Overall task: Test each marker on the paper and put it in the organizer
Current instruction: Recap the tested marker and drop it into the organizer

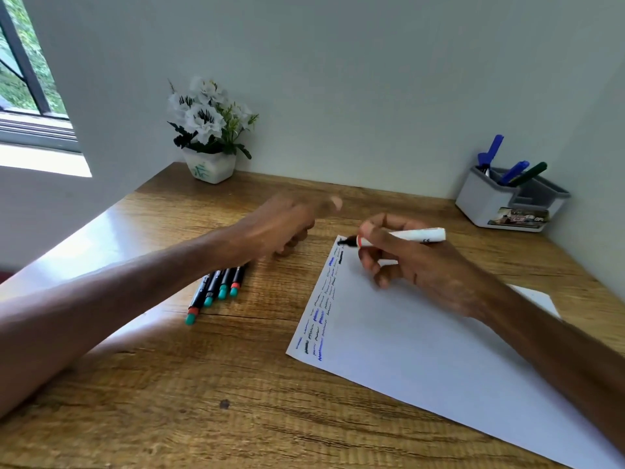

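At the far corner of the white paper sheet [422,350], our right hand [419,269] grips a white black-tipped marker [417,235] and, we judge, is testing it. Our left hand [287,225] is blurred; we cannot tell its state. The grey plastic organizer [487,201] holds three markers [514,172]; four dark markers [216,287] wait beside.

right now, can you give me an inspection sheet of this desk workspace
surface: brown wood-grain desk, glare at left
job's things: white paper sheet, blue and black scribbles down its left edge; white black-tipped marker, tip at its far corner; four black teal-ended markers lying left of it; grey plastic organizer holding three markers
clutter: white flowers in a white pot
grips: right hand holds the white marker; left hand blurred, curled, contents unclear
cables: nothing seen
surroundings: pale wall, window at left
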{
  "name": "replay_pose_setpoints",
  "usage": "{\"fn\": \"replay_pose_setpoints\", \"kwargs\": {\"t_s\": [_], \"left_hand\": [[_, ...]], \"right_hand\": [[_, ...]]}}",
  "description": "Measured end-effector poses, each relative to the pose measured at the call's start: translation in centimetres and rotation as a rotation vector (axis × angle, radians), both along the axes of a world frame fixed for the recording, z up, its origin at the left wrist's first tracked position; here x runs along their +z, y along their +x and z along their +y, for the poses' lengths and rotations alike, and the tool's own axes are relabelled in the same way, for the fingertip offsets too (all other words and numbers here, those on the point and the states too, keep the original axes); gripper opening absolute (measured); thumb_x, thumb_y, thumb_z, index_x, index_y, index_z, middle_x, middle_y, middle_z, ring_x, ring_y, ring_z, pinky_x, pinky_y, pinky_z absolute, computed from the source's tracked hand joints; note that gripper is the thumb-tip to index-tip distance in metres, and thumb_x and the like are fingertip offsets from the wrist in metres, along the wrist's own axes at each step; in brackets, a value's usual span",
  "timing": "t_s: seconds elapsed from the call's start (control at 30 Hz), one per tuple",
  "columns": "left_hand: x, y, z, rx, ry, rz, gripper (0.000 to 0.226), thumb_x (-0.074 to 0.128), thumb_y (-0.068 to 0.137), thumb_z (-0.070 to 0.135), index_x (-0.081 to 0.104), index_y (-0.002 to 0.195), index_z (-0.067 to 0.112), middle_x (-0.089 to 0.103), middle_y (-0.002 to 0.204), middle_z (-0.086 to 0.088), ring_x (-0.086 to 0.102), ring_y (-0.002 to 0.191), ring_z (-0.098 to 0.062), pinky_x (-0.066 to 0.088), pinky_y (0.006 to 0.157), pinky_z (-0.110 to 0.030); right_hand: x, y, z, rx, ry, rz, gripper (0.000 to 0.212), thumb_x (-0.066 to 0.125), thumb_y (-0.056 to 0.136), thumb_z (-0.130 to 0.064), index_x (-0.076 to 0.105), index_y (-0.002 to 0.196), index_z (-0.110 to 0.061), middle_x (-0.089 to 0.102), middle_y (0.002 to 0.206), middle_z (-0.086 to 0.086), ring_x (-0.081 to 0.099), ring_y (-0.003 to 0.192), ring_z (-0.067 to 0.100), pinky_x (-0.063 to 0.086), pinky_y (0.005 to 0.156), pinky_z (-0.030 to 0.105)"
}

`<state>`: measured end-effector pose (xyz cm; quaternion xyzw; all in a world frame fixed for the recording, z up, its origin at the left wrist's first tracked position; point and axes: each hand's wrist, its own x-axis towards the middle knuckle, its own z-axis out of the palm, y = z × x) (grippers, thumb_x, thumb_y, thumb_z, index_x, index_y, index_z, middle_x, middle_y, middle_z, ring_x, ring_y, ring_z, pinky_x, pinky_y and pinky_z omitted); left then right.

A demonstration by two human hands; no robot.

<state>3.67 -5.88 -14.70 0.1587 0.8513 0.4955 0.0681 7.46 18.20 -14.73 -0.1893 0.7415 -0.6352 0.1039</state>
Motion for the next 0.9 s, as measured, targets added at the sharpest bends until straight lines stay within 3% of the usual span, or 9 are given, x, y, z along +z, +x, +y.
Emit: {"fn": "replay_pose_setpoints", "kwargs": {"t_s": [0.1, 0.2, 0.43, 0.53, 0.7, 0.9], "left_hand": [[0.3, 0.0, -0.3, -0.105, -0.212, 0.09, 0.038, 0.073, 0.088, 0.041, 0.051, 0.064, 0.021, 0.046, 0.053, 0.011, 0.042, 0.054, -0.013, 0.037, 0.058, -0.029], [0.7, 0.1, -0.8, -0.22, -0.254, 0.055, 0.034, 0.079, 0.084, 0.026, 0.05, 0.068, 0.017, 0.045, 0.057, 0.004, 0.042, 0.058, -0.017, 0.036, 0.067, -0.036], [0.6, -0.3, -0.9, -0.336, -0.304, 0.062, 0.037, 0.083, 0.081, 0.031, 0.05, 0.074, 0.017, 0.047, 0.061, 0.006, 0.043, 0.054, -0.009, 0.037, 0.059, -0.027], [0.4, -0.6, -1.0, -0.337, -0.3, 0.057, 0.038, 0.083, 0.081, 0.031, 0.049, 0.073, 0.019, 0.047, 0.059, 0.009, 0.044, 0.054, -0.008, 0.038, 0.059, -0.026], [0.2, -0.9, -1.0, -0.345, -0.277, 0.042, 0.04, 0.084, 0.082, 0.027, 0.047, 0.069, 0.02, 0.045, 0.056, 0.01, 0.043, 0.053, -0.009, 0.037, 0.058, -0.026], [0.1, -0.9, -0.9, -0.334, -0.297, 0.053, 0.037, 0.083, 0.083, 0.028, 0.05, 0.072, 0.018, 0.046, 0.058, 0.009, 0.043, 0.054, -0.009, 0.037, 0.057, -0.022]], "right_hand": [[-0.2, 0.2, -0.4, -0.042, 0.047, 0.016, 0.02, 0.064, 0.099, -0.018, 0.066, 0.1, 0.002, 0.069, 0.076, 0.022, 0.058, 0.065, 0.03, 0.05, 0.053, 0.033], [0.2, 0.3, -0.1, 0.007, 0.06, -0.044, 0.026, 0.068, 0.094, -0.019, 0.069, 0.107, 0.004, 0.076, 0.089, 0.026, 0.07, 0.07, 0.032, 0.058, 0.06, 0.033], [0.4, 0.6, 0.3, 0.049, 0.128, -0.009, 0.017, 0.081, 0.086, -0.019, 0.078, 0.093, -0.004, 0.076, 0.091, 0.024, 0.077, 0.076, 0.032, 0.063, 0.066, 0.036], [0.4, 0.7, 0.1, 0.048, 0.158, 0.04, 0.016, 0.084, 0.08, -0.016, 0.077, 0.088, -0.004, 0.076, 0.082, 0.021, 0.073, 0.067, 0.026, 0.062, 0.061, 0.037], [-0.9, 1.2, -1.5, -0.058, 0.134, 0.192, 0.008, 0.072, 0.073, -0.007, 0.068, 0.071, -0.001, 0.064, 0.058, 0.014, 0.05, 0.042, 0.019, 0.044, 0.039, 0.026], [-1.5, 1.3, -2.1, -0.094, 0.154, 0.289, 0.017, 0.073, 0.071, -0.01, 0.066, 0.072, 0.006, 0.061, 0.051, -0.003, 0.046, 0.036, 0.004, 0.033, 0.038, 0.016]]}}
